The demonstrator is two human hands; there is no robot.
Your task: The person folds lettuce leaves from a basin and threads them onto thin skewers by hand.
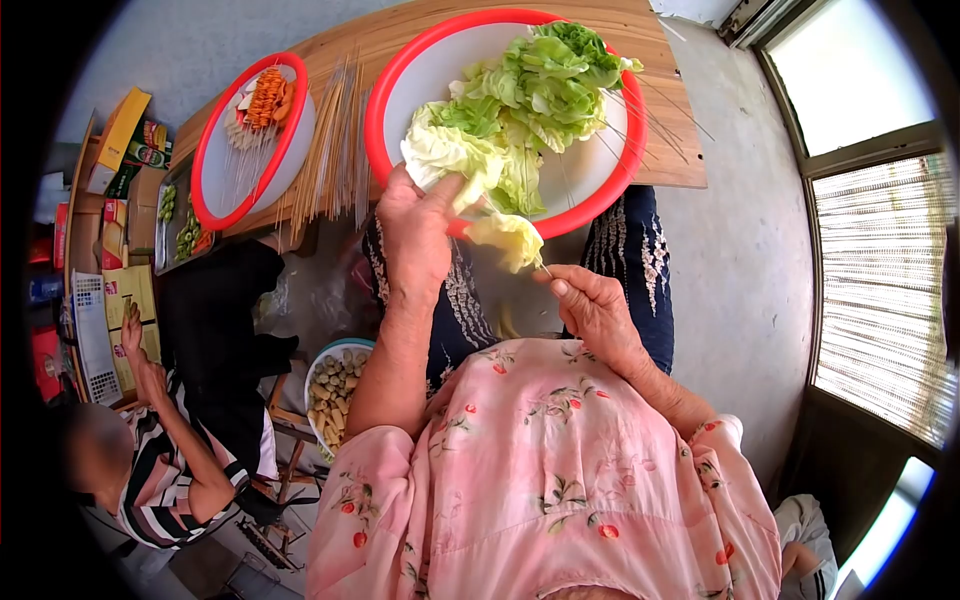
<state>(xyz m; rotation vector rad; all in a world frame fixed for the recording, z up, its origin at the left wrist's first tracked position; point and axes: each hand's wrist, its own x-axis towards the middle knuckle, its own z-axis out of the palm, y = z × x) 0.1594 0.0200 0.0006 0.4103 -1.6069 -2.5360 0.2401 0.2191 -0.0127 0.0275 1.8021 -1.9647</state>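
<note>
A wooden tabletop (680,174) carries a large red-rimmed tray (408,92), a smaller red-rimmed tray (220,222) with orange pieces on sticks, and, between the two, a loose spread of thin skewers (335,140). A heap of lettuce (545,85) lies in the large tray, and at its near left side the left hand (415,225), partly closed, has thumb and fingers on a pale leaf (450,160). Just beyond the near rim, the right hand (592,308), fingers curled, pinches a thin stick (545,270) at the tip of a small yellowish leaf (508,240).
</note>
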